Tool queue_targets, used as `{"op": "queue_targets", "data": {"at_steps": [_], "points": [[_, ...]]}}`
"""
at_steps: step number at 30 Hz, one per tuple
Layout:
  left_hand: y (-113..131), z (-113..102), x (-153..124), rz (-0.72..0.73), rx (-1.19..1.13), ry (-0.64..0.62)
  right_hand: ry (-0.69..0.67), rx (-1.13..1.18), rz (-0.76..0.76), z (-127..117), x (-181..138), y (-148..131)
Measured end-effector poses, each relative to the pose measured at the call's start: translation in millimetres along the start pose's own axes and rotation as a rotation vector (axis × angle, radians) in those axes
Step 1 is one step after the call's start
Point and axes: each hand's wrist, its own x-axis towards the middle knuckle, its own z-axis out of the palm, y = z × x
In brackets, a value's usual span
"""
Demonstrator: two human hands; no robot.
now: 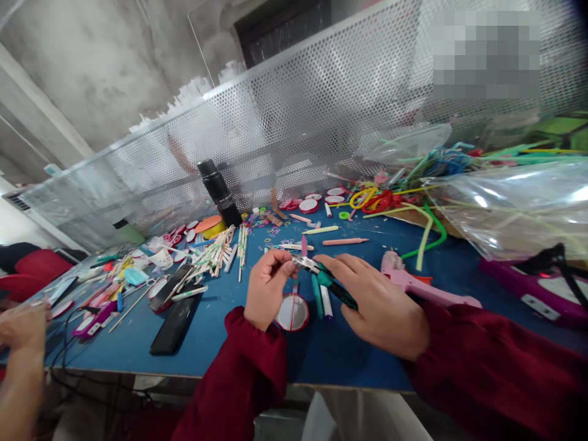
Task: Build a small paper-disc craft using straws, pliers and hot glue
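Head view: metal pliers with green-and-black handles (325, 277) slant above the blue counter (220, 343). Palm down, the right hand (381, 300) is wrapped around the handles, its forefinger stretched along the top and thumb below. Silver and short, the pliers' nose points toward the left hand (265, 291), whose bent thumb and forefinger meet right beside the tip; whether those fingers pinch something small cannot be told. Below lies a round white disc with a red rim (293, 312); a pink glue gun (408, 280) lies beyond the right hand.
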Motion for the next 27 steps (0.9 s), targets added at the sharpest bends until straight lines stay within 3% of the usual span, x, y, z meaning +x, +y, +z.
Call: {"op": "queue_targets", "data": {"at_steps": [7, 19, 27], "points": [[0.5, 1.7, 1.7, 0.008, 0.028, -0.019, -0.088, 0.059, 0.076, -1.0, -0.2, -1.3], [3.8, 2.8, 0.2, -0.084, -0.028, 0.004, 0.072, 0.220, 0.116, -4.5, 6.7, 10.7], [0.6, 2.3, -0.8, -0.124, -0.120, 0.020, -0.062, -0.029, 0.007, -2.4, 4.8, 8.9]]}}
